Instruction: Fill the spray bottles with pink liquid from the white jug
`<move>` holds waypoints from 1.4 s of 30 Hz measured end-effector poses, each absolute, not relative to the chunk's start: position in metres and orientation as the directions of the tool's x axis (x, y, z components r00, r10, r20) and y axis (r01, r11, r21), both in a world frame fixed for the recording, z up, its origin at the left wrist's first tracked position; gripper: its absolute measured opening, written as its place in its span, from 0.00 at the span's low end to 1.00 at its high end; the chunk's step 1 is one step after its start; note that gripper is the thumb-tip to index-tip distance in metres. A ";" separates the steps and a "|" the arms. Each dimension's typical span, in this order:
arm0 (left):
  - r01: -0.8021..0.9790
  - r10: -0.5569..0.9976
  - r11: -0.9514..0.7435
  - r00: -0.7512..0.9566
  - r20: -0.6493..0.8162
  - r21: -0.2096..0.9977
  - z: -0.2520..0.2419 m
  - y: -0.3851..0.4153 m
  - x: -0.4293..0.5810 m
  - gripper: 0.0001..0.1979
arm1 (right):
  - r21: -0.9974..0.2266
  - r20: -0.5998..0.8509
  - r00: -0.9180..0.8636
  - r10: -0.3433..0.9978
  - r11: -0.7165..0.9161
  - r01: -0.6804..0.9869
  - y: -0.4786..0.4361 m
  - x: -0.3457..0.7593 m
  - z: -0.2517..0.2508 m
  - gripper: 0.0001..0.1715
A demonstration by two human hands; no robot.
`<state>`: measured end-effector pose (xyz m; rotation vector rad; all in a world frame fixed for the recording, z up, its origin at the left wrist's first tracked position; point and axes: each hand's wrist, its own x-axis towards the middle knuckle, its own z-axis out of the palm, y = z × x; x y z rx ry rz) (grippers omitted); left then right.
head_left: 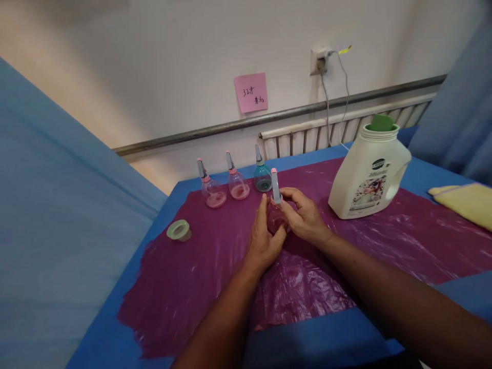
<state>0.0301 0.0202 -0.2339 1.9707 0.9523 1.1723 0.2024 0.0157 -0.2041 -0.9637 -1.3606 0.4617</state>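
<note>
Both my hands are around a small clear pink bottle point(275, 219) with a pink collar and an upright grey spout. Its lower body is cupped by my left hand point(264, 241). My right hand point(305, 218) grips near the collar, the thumb and fingers curled round it from the right. Much of the bottle is hidden behind my fingers. Beyond it stand a similar pink bottle point(239, 188), another pink bottle point(214, 195) farther left, and a teal bottle point(263, 177). Each has a little liquid in the bottom and a grey spout.
A large cream detergent jug point(369, 174) with a green piece in its mouth stands to the right. Farther right lies a yellow cloth point(465, 202). A pale green cap point(178, 230) rests at left on the purple plastic sheet point(192, 292). Blue curtains point(49, 205) hang at the sides.
</note>
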 end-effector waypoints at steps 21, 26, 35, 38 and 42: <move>0.389 0.808 -0.570 0.426 0.408 0.724 -0.246 0.025 0.015 0.51 | -0.809 0.574 0.123 0.810 0.537 0.239 0.030 0.206 -0.224 0.22; 0.452 0.803 -0.578 0.463 0.376 0.679 -0.244 0.019 0.008 0.52 | -0.814 0.555 0.087 0.827 0.518 0.263 0.034 0.210 -0.230 0.22; 0.750 0.889 -0.458 0.393 0.235 0.477 -0.240 -0.027 -0.088 0.41 | -0.800 0.575 0.102 0.812 0.531 0.280 0.027 0.209 -0.237 0.25; 0.874 0.949 -0.314 0.279 0.147 0.371 -0.235 -0.053 -0.140 0.42 | -0.794 0.583 0.118 0.804 0.533 0.292 0.024 0.209 -0.238 0.26; 0.961 0.988 -0.131 0.107 0.109 0.245 -0.229 -0.082 -0.208 0.43 | -0.789 0.591 0.118 0.798 0.541 0.293 0.023 0.209 -0.239 0.27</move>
